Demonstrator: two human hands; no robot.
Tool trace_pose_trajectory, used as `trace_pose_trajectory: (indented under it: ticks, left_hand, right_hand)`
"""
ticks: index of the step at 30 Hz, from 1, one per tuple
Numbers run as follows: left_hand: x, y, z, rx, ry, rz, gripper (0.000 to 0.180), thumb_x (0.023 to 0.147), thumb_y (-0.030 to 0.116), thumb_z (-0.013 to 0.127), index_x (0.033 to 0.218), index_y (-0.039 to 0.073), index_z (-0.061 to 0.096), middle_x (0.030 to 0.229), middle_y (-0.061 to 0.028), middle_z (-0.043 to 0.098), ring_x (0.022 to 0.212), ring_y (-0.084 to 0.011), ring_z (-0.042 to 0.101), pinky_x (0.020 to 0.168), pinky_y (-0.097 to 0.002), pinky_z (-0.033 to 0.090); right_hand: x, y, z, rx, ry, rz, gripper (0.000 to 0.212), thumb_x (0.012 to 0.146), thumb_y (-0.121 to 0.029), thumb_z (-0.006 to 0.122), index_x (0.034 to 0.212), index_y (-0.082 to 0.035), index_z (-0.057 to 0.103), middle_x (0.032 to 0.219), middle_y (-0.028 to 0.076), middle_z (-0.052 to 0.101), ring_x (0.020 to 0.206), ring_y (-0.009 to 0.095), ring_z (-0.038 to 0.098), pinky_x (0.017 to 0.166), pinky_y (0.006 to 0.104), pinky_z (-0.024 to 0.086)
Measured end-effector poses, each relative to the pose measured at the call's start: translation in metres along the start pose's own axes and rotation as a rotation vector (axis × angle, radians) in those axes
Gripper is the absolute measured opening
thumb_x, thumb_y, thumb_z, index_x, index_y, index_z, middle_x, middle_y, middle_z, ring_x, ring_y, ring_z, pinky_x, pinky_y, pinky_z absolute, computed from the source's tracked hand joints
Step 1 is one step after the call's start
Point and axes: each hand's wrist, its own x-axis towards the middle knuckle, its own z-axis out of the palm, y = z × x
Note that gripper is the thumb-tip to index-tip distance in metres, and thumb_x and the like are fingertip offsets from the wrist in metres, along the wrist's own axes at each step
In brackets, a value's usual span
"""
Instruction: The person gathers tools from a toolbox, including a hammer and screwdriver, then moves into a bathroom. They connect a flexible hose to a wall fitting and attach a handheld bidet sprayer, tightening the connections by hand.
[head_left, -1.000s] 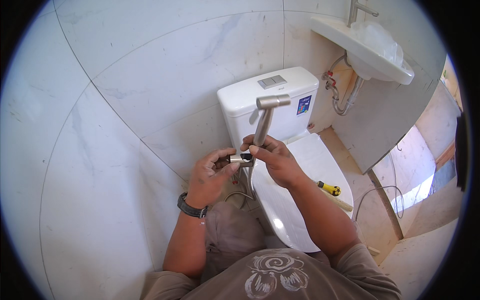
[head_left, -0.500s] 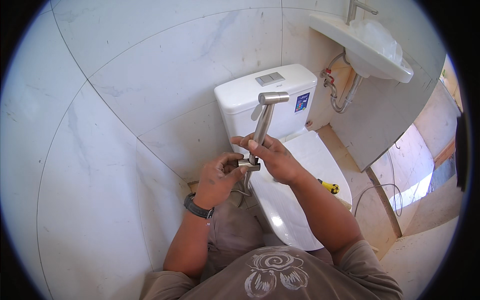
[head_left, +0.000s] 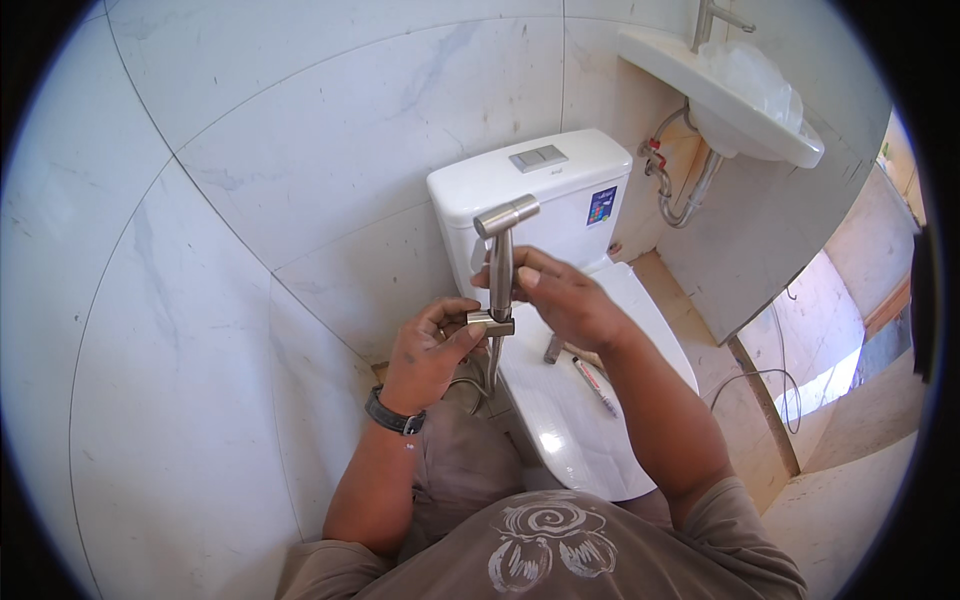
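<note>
My left hand (head_left: 428, 352) pinches a small metal sprayer holder (head_left: 494, 327) between thumb and fingers. In that holder stands a brushed metal bidet sprayer (head_left: 502, 270), nearly upright, its head at the top. A metal hose (head_left: 493, 368) hangs from below the holder. My right hand (head_left: 572, 305) is beside the sprayer with its fingers reaching behind the handle. Its thumb is apart from the handle on the right; whether the fingertips touch the metal is hidden.
Beneath my hands is the white toilet lid (head_left: 560, 425), with a marker (head_left: 595, 387) and a partly hidden tool (head_left: 553, 348) on it. The toilet tank (head_left: 530, 180) stands behind. A sink (head_left: 680, 70) with plastic film hangs at the upper right. Tiled wall (head_left: 180, 350) rises at left.
The sprayer has turned and settled more upright in the holder, its head now pointing the other way. My right thumb has come off the handle. The marker on the lid has come into sight.
</note>
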Motion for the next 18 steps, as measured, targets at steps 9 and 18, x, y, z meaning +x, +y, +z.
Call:
trace_pose_trajectory:
  ticks: [9,18]
  left_hand:
    - [-0.003,-0.001,0.002,-0.025,0.043,0.027,0.034,0.096,0.021,0.070,0.122,0.001,0.063,0.093,-0.0052,0.073,0.079,-0.0100,0.069,0.067,-0.0235,0.050]
    - [0.005,-0.006,-0.007,-0.228,0.142,0.068,0.037,0.098,0.017,0.067,0.129,-0.002,0.057,0.105,-0.0098,0.070,0.088,-0.0134,0.068,0.077,-0.0278,0.055]
  right_hand:
    - [0.007,-0.010,0.010,-0.217,0.115,-0.033,0.038,0.097,-0.026,0.068,0.121,0.002,0.059,0.109,0.013,0.068,0.100,0.018,0.061,0.088,0.0351,0.050]
    - [0.010,-0.011,0.022,-0.447,0.146,0.031,0.040,0.095,-0.022,0.071,0.124,0.003,0.059,0.110,0.010,0.070,0.102,0.018,0.066,0.094,0.0349,0.052]
